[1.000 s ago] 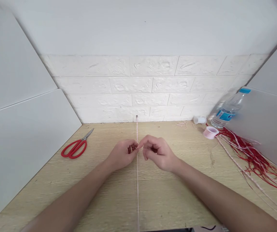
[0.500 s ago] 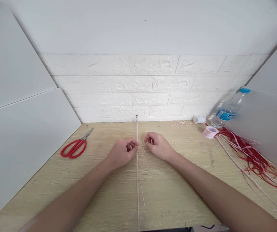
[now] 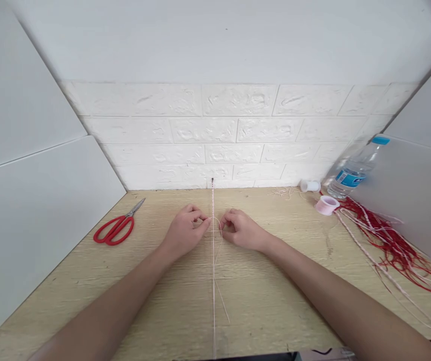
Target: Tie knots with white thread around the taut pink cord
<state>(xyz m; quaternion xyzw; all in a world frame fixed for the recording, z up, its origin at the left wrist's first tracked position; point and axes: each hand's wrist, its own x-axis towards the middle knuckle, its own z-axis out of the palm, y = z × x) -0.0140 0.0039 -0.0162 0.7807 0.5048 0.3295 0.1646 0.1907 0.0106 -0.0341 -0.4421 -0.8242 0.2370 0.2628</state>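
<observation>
The pink cord (image 3: 214, 311) is in the mid. of the bench (image 3: 268, 311), btwn the L hand (image 3: 184, 230) and the R hand (image 3: 244, 230). It is long and thin, and its long way runs str. from a dark spot (image 3: 212, 179) low on the wall (image 3: 256, 130) twd the person, w/ the top bit looking twisted or braided. I think side to side matters most here: the cord is just to the R of the L grip, and a bit to the L of the R grip. The L hand is nearer; its fingertips are right by the cord, and the R ones are a bit farther off. The L grip is pinched, finger to thumb, and looks to have hold of a thin thread (image 3: 223, 303). That thread bends over the cord in a small loop twd the R hand, then goes down by the cord, and its loose end points off to the R. The R grip has curled fingers by the loop, but I can't tell if it holds any thread, b/c it's too small to see. The red scissors (image 3: 130, 214) lie well apart, on the L side.
</observation>
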